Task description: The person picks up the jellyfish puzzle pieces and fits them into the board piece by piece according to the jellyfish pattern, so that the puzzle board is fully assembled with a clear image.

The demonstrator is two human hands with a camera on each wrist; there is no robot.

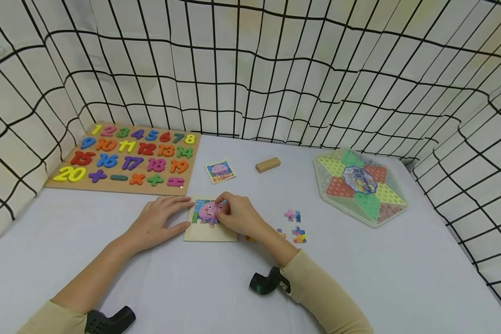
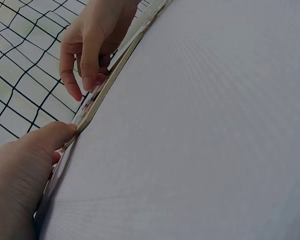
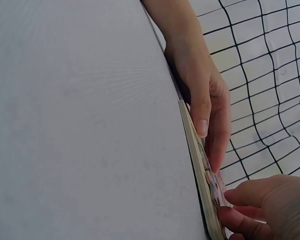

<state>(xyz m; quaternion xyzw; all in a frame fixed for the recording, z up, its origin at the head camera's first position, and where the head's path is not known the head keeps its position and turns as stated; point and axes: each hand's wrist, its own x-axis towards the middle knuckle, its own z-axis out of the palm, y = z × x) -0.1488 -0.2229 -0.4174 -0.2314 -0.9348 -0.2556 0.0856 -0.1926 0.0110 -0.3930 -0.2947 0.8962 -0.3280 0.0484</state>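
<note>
A small wooden jigsaw board (image 1: 210, 235) lies flat in front of me, its upper part filled with a pink octopus picture (image 1: 206, 213). My left hand (image 1: 154, 222) rests along the board's left side, fingers stretched to the upper corner and thumb (image 2: 65, 131) on the lower edge. Over the right part of the picture, my right hand (image 1: 243, 215) pinches a jigsaw piece between bent index finger and thumb; the fingers mostly hide it. Loose jigsaw pieces (image 1: 299, 235) lie right of the board, some partly behind the right forearm.
A number board (image 1: 121, 178) stands back left. Behind the jigsaw lie an octopus picture card (image 1: 220, 171) and a wooden block (image 1: 268, 165). A hexagonal game box (image 1: 361, 185) sits at right. Black netting (image 1: 242, 83) encloses the white table (image 1: 200, 287).
</note>
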